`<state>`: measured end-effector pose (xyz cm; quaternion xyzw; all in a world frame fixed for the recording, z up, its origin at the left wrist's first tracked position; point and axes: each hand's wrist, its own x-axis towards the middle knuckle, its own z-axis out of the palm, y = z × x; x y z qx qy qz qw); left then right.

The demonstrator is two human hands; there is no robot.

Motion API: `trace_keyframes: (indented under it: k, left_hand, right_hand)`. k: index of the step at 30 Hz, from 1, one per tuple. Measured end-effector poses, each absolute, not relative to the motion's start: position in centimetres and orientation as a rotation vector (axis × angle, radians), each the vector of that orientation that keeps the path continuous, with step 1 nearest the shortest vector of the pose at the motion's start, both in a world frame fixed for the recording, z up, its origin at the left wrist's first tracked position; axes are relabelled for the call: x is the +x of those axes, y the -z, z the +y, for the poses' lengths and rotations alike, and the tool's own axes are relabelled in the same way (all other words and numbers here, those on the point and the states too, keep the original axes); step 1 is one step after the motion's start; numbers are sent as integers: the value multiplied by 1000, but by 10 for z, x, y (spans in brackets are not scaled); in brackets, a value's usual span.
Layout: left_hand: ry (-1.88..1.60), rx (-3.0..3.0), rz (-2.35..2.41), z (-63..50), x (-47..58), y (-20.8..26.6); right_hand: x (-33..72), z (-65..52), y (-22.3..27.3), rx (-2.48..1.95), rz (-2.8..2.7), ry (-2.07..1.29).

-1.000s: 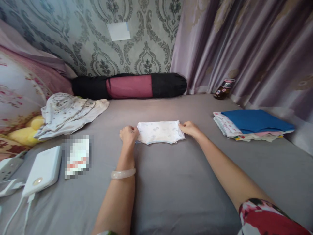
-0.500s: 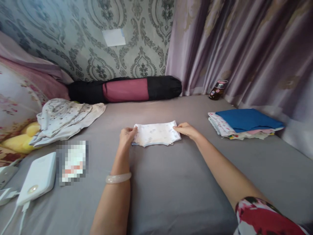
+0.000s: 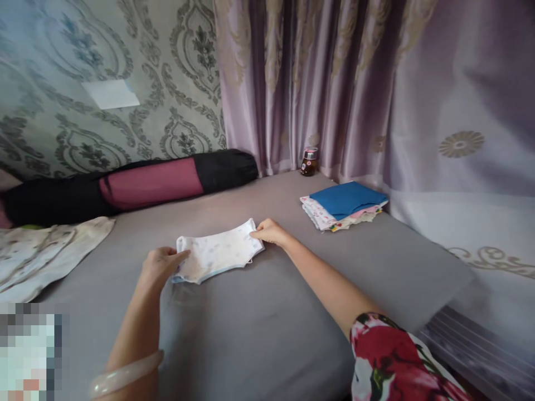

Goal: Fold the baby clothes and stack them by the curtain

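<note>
A small folded white garment (image 3: pixel 221 249) with faint prints and pale blue trim is stretched between my two hands at the middle of the bed. My left hand (image 3: pixel 161 264) pinches its left end, thumb over the top, with the other fingers partly hidden. At the opposite end, my right hand (image 3: pixel 270 231) grips the right edge between thumb and fingers. The cloth lies on or just above the grey sheet (image 3: pixel 259 328); which of the two I cannot tell.
A stack of folded clothes (image 3: pixel 346 201), blue on top, lies to the right. Behind it stands a dark bottle (image 3: pixel 309 162) by the curtain. A long black and maroon bag (image 3: pixel 150 185) lines the wall. Spread patterned clothing (image 3: pixel 54 253) lies at left, above a blurred-out item (image 3: pixel 25 356).
My view has turned right, so the stack of clothes sits nearer the centre. Both hands keep hold of the garment, which now appears tilted, its right end farther away.
</note>
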<state>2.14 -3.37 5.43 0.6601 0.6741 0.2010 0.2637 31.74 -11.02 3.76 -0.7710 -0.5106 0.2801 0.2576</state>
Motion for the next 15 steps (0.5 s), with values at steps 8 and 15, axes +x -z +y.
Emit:
trace_keyframes:
  k: [8,15]
  left_hand:
    - [-534,2037,1668,-50,99,-93]
    - [-705,1915,1376,-52,200,-98]
  right_hand:
    - [374,-136,-86,-2132,-1315,-519]
    - [463,-164,-136,-2309,-1220,-205]
